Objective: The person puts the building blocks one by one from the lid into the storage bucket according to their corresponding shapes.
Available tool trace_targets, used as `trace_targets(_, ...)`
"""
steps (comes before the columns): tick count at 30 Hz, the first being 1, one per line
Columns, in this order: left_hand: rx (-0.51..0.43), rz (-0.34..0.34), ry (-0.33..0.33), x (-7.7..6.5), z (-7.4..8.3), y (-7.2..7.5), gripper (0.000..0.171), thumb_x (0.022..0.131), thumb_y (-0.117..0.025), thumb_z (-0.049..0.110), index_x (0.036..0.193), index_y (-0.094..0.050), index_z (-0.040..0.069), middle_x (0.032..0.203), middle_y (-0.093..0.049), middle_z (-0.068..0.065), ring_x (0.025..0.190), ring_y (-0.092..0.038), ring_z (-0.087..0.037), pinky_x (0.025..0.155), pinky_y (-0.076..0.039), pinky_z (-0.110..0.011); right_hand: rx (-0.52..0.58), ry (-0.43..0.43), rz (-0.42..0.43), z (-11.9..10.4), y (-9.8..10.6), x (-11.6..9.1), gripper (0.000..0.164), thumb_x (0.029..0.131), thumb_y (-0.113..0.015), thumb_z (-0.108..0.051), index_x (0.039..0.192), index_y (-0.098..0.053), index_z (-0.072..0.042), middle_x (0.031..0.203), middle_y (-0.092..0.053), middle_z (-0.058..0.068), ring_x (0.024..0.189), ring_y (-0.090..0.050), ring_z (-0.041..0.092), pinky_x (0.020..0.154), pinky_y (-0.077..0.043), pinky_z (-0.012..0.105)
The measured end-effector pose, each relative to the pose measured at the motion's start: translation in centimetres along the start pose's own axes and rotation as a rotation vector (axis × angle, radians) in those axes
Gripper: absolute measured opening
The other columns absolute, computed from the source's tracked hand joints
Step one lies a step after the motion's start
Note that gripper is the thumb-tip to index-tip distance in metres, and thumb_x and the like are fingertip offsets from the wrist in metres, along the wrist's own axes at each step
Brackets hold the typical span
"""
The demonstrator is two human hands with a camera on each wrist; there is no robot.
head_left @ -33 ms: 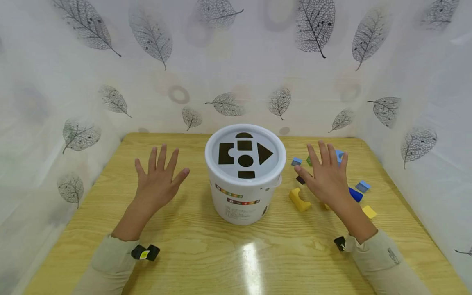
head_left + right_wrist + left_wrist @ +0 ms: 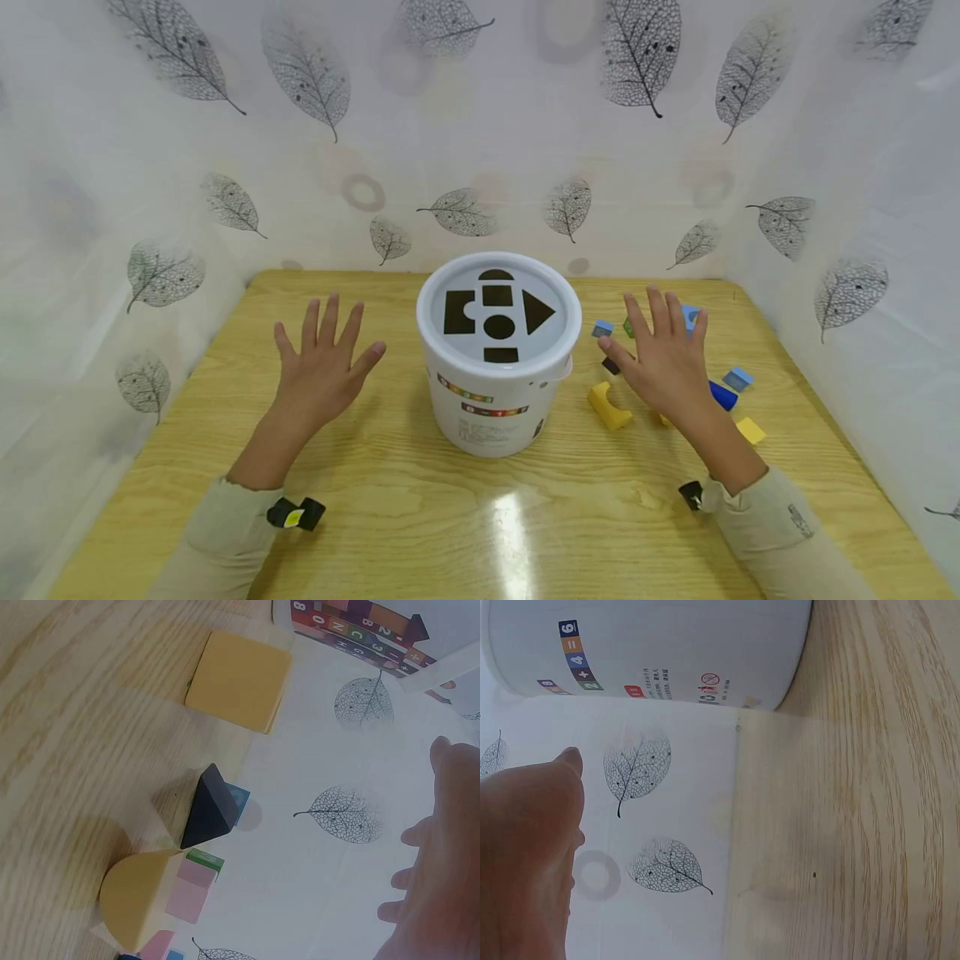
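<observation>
A white bucket [image 2: 487,408] stands upright mid-table, its lid [image 2: 551,346] pierced by several dark holes: a half circle, square, triangle, circle, rectangle and notched square. To the bucket's left, my left hand [image 2: 318,375] is held with fingers spread, holding nothing. My right hand [image 2: 663,367] spreads its fingers above scattered blocks on the other side and holds nothing. Nearest its thumb are a yellow arched block [image 2: 606,406] and a dark triangular block [image 2: 212,808]. Beyond the fingers lies a light blue notched block [image 2: 691,317], partly hidden.
Other blocks lie on the wooden table [image 2: 360,517]: a dark blue cylinder [image 2: 723,396], a light blue block [image 2: 738,379], a yellow block [image 2: 751,431] and a small blue one [image 2: 602,328]. Leaf-patterned sheeting [image 2: 487,125] encloses the back and sides. A handle [image 2: 561,371] hangs on the bucket's right.
</observation>
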State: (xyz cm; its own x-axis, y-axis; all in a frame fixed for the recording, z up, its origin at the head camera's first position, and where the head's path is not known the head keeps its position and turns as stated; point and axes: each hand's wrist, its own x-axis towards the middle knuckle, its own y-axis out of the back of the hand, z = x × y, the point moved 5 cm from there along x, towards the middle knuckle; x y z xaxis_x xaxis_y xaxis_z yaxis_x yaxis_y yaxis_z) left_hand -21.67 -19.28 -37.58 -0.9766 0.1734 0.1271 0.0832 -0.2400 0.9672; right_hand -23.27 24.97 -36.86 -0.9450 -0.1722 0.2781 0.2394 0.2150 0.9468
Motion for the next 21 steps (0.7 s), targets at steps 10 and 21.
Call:
trace_targets(10, -0.068, 0.038, -0.015, 0.1, 0.1, 0.1, 0.079, 0.104, -0.027, 0.064, 0.163, -0.012, 0.013, 0.169, 0.004, -0.020, 0.155, 0.007, -0.042, 0.112, 0.007, -0.075, 0.057, -0.006, -0.013, 0.2, 0.4, -0.1, 0.081, 0.101, -0.040, -0.064, 0.161, -0.020, -0.014, 0.167, -0.011, 0.023, 0.152, -0.008, 0.049, 0.115, 0.001, 0.074)
trace_targets(21, -0.539, 0.238, -0.160, 0.1, 2.4, 2.2, 0.063, 0.107, -0.044, 0.045, 0.161, -0.021, 0.023, 0.167, -0.020, -0.007, 0.153, -0.020, -0.035, 0.114, -0.022, -0.069, 0.369, -0.020, -0.166, 2.2, 0.2, -0.8, 0.068, 0.105, -0.048, -0.049, 0.157, -0.033, -0.008, 0.157, -0.035, 0.025, 0.141, -0.035, 0.051, 0.102, -0.033, 0.074)
